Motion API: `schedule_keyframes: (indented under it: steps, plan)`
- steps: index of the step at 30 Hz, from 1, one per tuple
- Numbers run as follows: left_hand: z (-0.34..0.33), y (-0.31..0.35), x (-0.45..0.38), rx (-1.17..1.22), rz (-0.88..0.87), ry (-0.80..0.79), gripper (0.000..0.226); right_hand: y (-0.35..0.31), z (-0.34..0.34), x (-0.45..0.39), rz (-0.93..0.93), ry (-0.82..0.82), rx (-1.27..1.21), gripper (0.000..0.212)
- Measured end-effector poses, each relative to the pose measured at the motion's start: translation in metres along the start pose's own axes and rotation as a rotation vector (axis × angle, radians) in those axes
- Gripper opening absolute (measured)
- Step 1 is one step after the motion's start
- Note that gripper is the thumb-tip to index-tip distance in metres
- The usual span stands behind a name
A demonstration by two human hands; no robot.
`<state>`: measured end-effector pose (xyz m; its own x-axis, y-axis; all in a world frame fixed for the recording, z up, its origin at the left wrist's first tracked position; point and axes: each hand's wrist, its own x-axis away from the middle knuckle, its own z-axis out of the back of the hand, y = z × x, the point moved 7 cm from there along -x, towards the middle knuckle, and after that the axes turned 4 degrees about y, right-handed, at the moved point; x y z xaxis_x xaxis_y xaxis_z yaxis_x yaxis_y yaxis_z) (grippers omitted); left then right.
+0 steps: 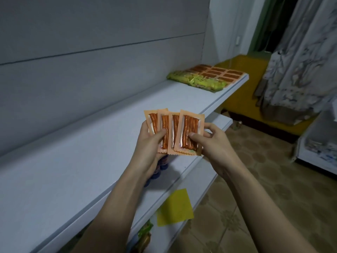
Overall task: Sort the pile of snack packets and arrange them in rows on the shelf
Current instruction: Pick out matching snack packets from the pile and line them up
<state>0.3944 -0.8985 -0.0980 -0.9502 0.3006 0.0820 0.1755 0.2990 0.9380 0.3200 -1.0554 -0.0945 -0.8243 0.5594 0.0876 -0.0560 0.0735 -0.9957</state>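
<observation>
Four orange packets (173,132) fanned between both hands, above the front edge of the shelf (102,128); long axes run away from the person, roughly upright in view, each overlapping the next.
Left hand (148,143) grips the left side of the fan, thumb (161,133) across the second packet's face, fingers curled behind; right hand (209,143) pinches the rightmost packet (189,132), thumb on its lower face, fingers behind its right edge.
Laid rows of orange packets (218,73) sit far ahead and right of the hands at the shelf's far end, touching green packets (198,81) on their near side; bare shelf lies between.
Judgement: right hand is nearer the rows and holds the top packet; the carry goes forward-right along the shelf; long axis probably needs turning to match the rows.
</observation>
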Motion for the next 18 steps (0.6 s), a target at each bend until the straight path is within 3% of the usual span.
schedule_keyframes:
  steps: [11,18]
  plan:
    - [-0.206,-0.043,-0.109,0.11,0.131,-0.064,0.028,-0.059,0.156,-0.175,0.053,-0.073,0.024,0.028]
    - [-0.264,-0.045,-0.176,0.097,0.023,-0.046,0.032,-0.073,0.168,-0.278,0.047,-0.191,-0.011,0.03]
